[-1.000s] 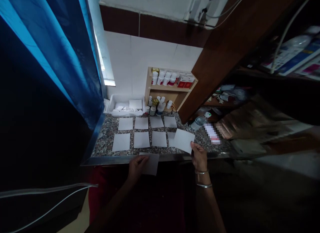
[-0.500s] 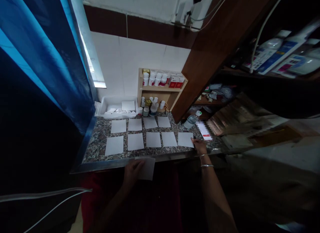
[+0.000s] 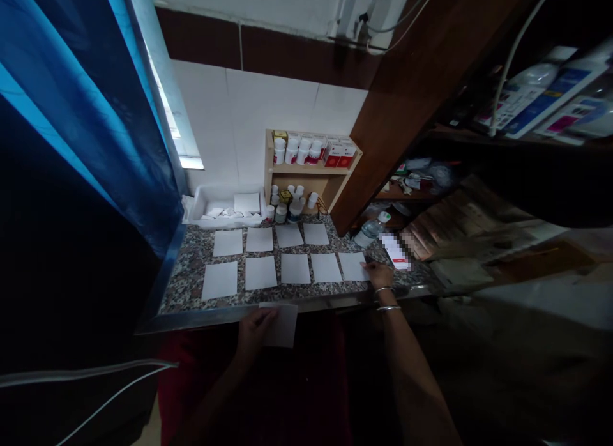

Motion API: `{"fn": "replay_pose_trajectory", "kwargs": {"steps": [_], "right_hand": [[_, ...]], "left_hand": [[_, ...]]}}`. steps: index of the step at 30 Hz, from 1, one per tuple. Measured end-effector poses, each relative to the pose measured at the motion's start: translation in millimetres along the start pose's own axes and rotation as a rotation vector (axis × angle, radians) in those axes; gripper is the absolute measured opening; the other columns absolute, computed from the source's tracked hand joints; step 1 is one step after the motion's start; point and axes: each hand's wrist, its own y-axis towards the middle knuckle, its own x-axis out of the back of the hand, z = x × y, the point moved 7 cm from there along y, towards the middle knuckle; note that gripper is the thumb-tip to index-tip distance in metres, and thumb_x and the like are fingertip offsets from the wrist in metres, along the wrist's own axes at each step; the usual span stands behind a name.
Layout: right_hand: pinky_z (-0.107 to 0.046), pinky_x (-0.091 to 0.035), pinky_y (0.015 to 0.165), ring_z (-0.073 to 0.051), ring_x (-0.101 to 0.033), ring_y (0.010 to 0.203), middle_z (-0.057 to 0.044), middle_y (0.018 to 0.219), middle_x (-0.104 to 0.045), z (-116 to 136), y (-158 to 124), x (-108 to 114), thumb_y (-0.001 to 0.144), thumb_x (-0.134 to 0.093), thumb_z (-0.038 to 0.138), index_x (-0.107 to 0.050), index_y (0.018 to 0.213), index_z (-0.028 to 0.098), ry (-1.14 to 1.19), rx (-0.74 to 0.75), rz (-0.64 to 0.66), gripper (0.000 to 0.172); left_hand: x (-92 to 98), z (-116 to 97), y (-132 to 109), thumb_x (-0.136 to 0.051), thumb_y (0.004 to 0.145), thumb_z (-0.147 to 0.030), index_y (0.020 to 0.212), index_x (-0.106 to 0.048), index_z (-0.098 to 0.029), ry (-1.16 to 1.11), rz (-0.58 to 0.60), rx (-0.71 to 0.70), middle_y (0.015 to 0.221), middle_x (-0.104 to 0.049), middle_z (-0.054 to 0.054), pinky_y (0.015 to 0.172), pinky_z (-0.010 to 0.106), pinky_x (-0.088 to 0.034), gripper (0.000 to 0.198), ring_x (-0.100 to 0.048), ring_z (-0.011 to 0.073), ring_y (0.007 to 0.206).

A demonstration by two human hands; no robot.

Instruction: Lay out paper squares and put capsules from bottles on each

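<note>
The left hand (image 3: pixel 256 331) sits at lower centre of the frame, its fingers closed narrowly on a loose white paper sheet (image 3: pixel 283 324). This sheet is held just below the steel edge strip (image 3: pixel 211 317) of the granite countertop (image 3: pixel 186 270). The right hand (image 3: pixel 378 275) lies right of centre in a narrow pose, with its fingertips (image 3: pixel 366 265) touching the right edge of the end sheet (image 3: pixel 353 266) of the front row. Whether they grip that sheet cannot be determined. Two silver bangles (image 3: pixel 388 308) encircle the right wrist.

The back row of paper sheets (image 3: pixel 259 239) comprises four sheets. The front row of paper sheets (image 3: pixel 260 273) comprises five. All lie flat on the countertop, separated by narrow gaps.

A white plastic tray (image 3: pixel 196 209) holding paper pieces stands at the rear left of the countertop. A wooden shelf unit (image 3: pixel 311 168) just beside it carries white bottles and red-and-white cartons. A water bottle (image 3: pixel 370 234) and a pixelated card (image 3: pixel 395 253) lie to the right. A blue curtain (image 3: pixel 81 126) occupies the left of the frame.
</note>
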Motion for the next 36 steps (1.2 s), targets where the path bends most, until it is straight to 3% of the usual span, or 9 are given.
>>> {"fn": "replay_pose_trajectory", "kwargs": {"steps": [5, 9, 13, 16, 21, 24, 30, 36], "right_hand": [[-0.033, -0.039, 0.062, -0.024, -0.058, 0.067, -0.012, 0.070, -0.066, 7.8, -7.5, 0.9, 0.073, -0.058, 0.044, -0.069, 0.076, 0.016, -0.245, 0.001, 0.112, 0.030], [-0.032, -0.038, 0.061, -0.024, -0.058, 0.066, -0.014, 0.071, -0.065, 30.6, -23.4, 22.6, 0.080, -0.051, 0.041, -0.067, 0.084, 0.013, -0.255, 0.082, -0.010, 0.033], [-0.033, -0.039, 0.063, -0.023, -0.058, 0.065, -0.015, 0.073, -0.066, 69.7, -69.4, 35.2, 0.083, -0.039, 0.048, -0.066, 0.085, 0.011, -0.022, 0.237, -0.086, 0.045], [-0.031, -0.043, 0.069, -0.022, -0.059, 0.072, -0.012, 0.077, -0.067, 105.2, -130.2, 20.1, 0.081, -0.038, 0.055, -0.065, 0.083, 0.014, 0.315, 0.331, 0.057, 0.050], [-0.026, -0.046, 0.064, -0.020, -0.060, 0.071, -0.006, 0.077, -0.068, 146.6, -241.3, -38.6, 0.073, -0.050, 0.056, -0.066, 0.082, 0.017, 0.579, 0.201, 0.489, 0.043], [-0.023, -0.044, 0.058, -0.017, -0.056, 0.064, -0.003, 0.068, -0.064, 156.6, -276.9, -56.8, 0.076, -0.047, 0.054, -0.064, 0.078, 0.015, 0.675, 0.132, 0.601, 0.042], [-0.021, -0.034, 0.044, -0.011, -0.042, 0.048, 0.002, 0.051, -0.050, 150.2, -277.8, -63.2, 0.068, -0.051, 0.060, -0.061, 0.071, 0.014, 0.704, -0.040, 0.617, 0.048], [-0.022, -0.038, 0.050, -0.014, -0.047, 0.056, 0.000, 0.058, -0.055, 159.5, -280.1, -63.1, 0.065, -0.052, 0.062, -0.061, 0.069, 0.014, 0.695, -0.014, 0.657, 0.049]], "left_hand": [[0.6, 1.8, -0.2, -0.061, 0.068, -0.046, 0.072, -0.072, -0.018, -0.018, -0.024, 0.018, 0.077, -0.072, 0.005, 0.073, 0.035, -0.050, 0.030, -0.064, 0.0232, 0.076], [-1.0, 3.0, -0.2, -0.060, 0.069, -0.045, 0.074, -0.072, -0.017, -0.064, -0.015, 0.048, 0.079, -0.072, 0.006, 0.075, 0.036, -0.049, 0.030, -0.064, 0.0233, 0.078], [1.4, 0.9, 0.2, -0.063, 0.066, -0.041, 0.082, -0.071, -0.017, -0.141, -0.060, 0.078, 0.089, -0.071, 0.007, 0.082, 0.037, -0.047, 0.030, -0.063, 0.0247, 0.087], [3.2, 1.1, -1.2, -0.063, 0.066, -0.038, 0.085, -0.071, -0.017, -0.181, -0.086, 0.100, 0.092, -0.071, 0.007, 0.082, 0.036, -0.046, 0.029, -0.062, 0.0244, 0.090], [7.9, 15.0, -7.7, -0.062, 0.067, -0.040, 0.090, -0.070, -0.016, -0.256, -0.136, 0.192, 0.074, -0.069, 0.005, 0.063, 0.029, -0.046, 0.034, -0.061, 0.0196, 0.069], [13.7, 19.9, -12.5, -0.064, 0.067, -0.041, 0.092, -0.069, -0.014, -0.303, -0.166, 0.180, 0.073, -0.067, 0.005, 0.059, 0.026, -0.044, 0.037, -0.059, 0.0173, 0.066], [33.1, 24.1, -26.3, -0.062, 0.071, -0.043, 0.124, -0.050, -0.017, -0.477, -0.300, 0.091, 0.078, -0.066, 0.003, 0.067, 0.024, -0.045, 0.060, -0.059, 0.0143, 0.072], [41.3, 34.0, -29.9, -0.064, 0.067, -0.046, 0.079, -0.071, -0.012, -0.436, -0.169, 0.139, 0.073, -0.069, 0.006, 0.066, 0.029, -0.046, 0.037, -0.060, 0.0188, 0.069]]}}
